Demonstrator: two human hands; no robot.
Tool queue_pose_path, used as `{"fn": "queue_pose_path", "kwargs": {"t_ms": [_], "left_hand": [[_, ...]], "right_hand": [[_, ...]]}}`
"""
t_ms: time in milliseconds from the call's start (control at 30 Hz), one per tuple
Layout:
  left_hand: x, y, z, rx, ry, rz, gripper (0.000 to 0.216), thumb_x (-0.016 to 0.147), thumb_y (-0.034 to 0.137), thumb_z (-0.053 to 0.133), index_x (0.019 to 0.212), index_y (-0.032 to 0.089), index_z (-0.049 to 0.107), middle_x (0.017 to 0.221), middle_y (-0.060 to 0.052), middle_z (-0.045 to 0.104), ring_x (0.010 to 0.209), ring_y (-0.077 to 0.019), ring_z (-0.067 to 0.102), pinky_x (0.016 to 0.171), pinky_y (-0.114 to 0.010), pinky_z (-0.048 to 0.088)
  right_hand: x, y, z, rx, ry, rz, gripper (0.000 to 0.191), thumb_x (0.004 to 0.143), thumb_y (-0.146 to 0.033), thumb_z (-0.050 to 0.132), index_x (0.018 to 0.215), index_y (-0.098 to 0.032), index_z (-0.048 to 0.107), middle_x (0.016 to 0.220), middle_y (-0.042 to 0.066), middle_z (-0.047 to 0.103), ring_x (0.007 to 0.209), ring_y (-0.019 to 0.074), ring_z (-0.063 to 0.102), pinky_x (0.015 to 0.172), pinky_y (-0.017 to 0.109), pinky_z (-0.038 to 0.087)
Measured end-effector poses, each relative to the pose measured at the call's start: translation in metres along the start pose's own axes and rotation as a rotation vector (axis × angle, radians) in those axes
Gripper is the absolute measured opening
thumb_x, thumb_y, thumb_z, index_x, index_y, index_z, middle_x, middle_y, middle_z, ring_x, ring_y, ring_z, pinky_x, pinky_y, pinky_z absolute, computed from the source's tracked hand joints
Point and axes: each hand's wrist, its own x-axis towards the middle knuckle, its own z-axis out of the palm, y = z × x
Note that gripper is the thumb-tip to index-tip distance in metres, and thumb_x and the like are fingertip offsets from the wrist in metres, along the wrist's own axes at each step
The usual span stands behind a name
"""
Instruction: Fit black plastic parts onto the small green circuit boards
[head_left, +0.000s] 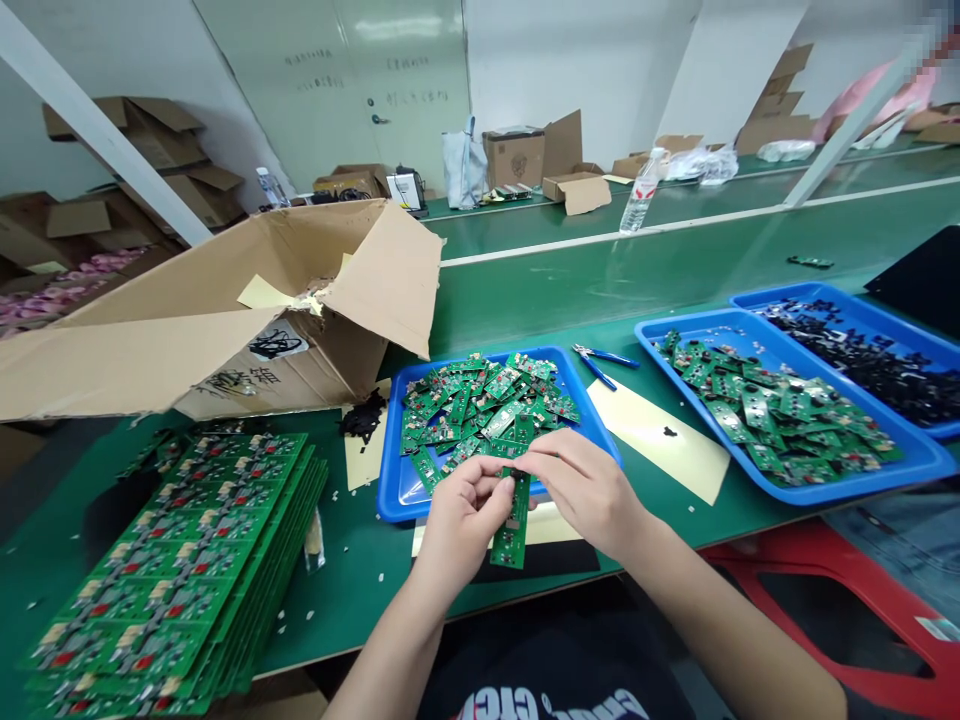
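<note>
Over the front edge of the near blue tray (384,490), my left hand (471,505) grips a narrow green circuit board (510,535), thumb across its face. The board hangs upright, its lower end pointing toward me. My right hand (589,490) is closed, its fingertips pinching at the board's upper part; whether a small part sits between them is hidden. Several similar loose circuit boards (457,405) lie heaped in the tray behind my hands. Under the hands a pale sheet and a dark strip show at the table edge.
On the left stand stacked board panels (172,570) and an open cardboard box (300,350). Blue-handled cutters (606,366) lie beyond a yellow sheet (660,440). At the right are a second blue tray (795,490) of boards, a tray of black parts (862,350), and a red stool (825,570).
</note>
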Motion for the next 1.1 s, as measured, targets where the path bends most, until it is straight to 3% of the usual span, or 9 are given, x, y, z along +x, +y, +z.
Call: {"fn": "queue_pose_path", "kwargs": {"t_ms": [133,267,433,567,733,833,933,1000,1100], "left_hand": [[0.002,0.005,-0.004,-0.023,-0.093,-0.078,0.028,0.069,0.038,0.066,0.082,0.015,0.059,0.051,0.002,0.059,0.053,-0.0137,0.06,0.053,-0.022,0.045],[0.005,0.001,-0.005,-0.072,-0.035,-0.083,0.035,0.068,0.036,0.068,0.094,0.014,0.06,0.047,0.007,0.052,0.05,-0.0115,0.058,0.061,-0.024,0.047],[0.005,-0.007,-0.001,-0.118,-0.115,-0.12,0.026,0.072,0.038,0.064,0.069,0.014,0.055,0.053,0.001,0.061,0.051,-0.0107,0.057,0.054,-0.02,0.044],[0.001,-0.009,0.004,-0.219,-0.231,-0.147,0.026,0.079,0.041,0.056,0.08,0.017,0.047,0.054,0.0,0.063,0.048,-0.0131,0.06,0.052,-0.023,0.047],[-0.004,-0.012,0.004,-0.126,-0.189,0.014,0.029,0.084,0.043,0.046,0.095,0.017,0.049,0.05,0.005,0.052,0.036,-0.0078,0.046,0.041,-0.018,0.037],[-0.006,-0.014,-0.002,0.122,-0.121,0.225,0.037,0.089,0.042,0.037,0.106,0.014,0.055,0.059,0.003,0.05,0.047,-0.0088,0.046,0.049,-0.022,0.04],[-0.007,-0.014,-0.009,0.417,-0.121,0.439,0.041,0.093,0.035,0.027,0.115,0.015,0.054,0.069,-0.002,0.053,0.059,-0.0127,0.049,0.058,-0.026,0.042],[-0.008,-0.011,-0.011,0.609,-0.128,0.577,0.041,0.093,0.03,0.024,0.123,0.016,0.049,0.075,-0.005,0.054,0.067,-0.0151,0.05,0.061,-0.028,0.043],[-0.009,-0.003,-0.01,0.868,-0.166,0.676,0.042,0.092,0.025,0.029,0.132,0.02,0.04,0.085,-0.006,0.055,0.075,-0.0168,0.052,0.065,-0.03,0.045]], "right_hand": [[-0.002,0.006,0.002,0.072,-0.017,0.019,0.019,0.087,-0.008,0.044,0.088,-0.014,0.062,0.089,0.008,0.053,0.076,0.0142,0.055,0.064,0.027,0.052],[-0.005,0.009,0.005,0.156,0.037,0.056,0.023,0.085,-0.004,0.043,0.088,-0.016,0.062,0.097,0.008,0.048,0.076,0.0117,0.054,0.063,0.025,0.052],[-0.011,0.011,0.008,0.237,0.023,0.047,0.021,0.085,-0.005,0.045,0.092,-0.017,0.061,0.094,0.008,0.051,0.087,0.0159,0.056,0.067,0.027,0.052],[-0.013,0.01,0.009,0.339,0.008,0.121,0.027,0.088,-0.009,0.044,0.106,-0.022,0.059,0.098,0.008,0.053,0.085,0.0147,0.057,0.071,0.028,0.051],[-0.012,0.009,0.004,0.724,0.112,0.465,0.038,0.089,-0.029,0.049,0.127,-0.026,0.045,0.108,0.008,0.056,0.081,0.0146,0.061,0.076,0.033,0.051],[-0.011,0.014,0.0,1.104,0.227,0.81,0.042,0.087,-0.052,0.041,0.108,-0.019,0.057,0.087,0.006,0.063,0.067,0.0139,0.062,0.062,0.029,0.052],[-0.01,0.022,-0.003,1.36,0.302,1.08,0.052,0.083,-0.062,0.04,0.091,-0.016,0.062,0.067,0.003,0.062,0.054,0.0114,0.058,0.051,0.023,0.049],[-0.01,0.025,-0.004,1.418,0.247,1.191,0.05,0.08,-0.061,0.047,0.084,-0.015,0.064,0.062,0.003,0.062,0.05,0.0104,0.058,0.047,0.021,0.048],[-0.007,0.023,-0.003,1.436,-0.018,1.279,0.051,0.076,-0.062,0.053,0.077,-0.012,0.064,0.059,0.004,0.063,0.048,0.0116,0.06,0.045,0.021,0.048]]}}
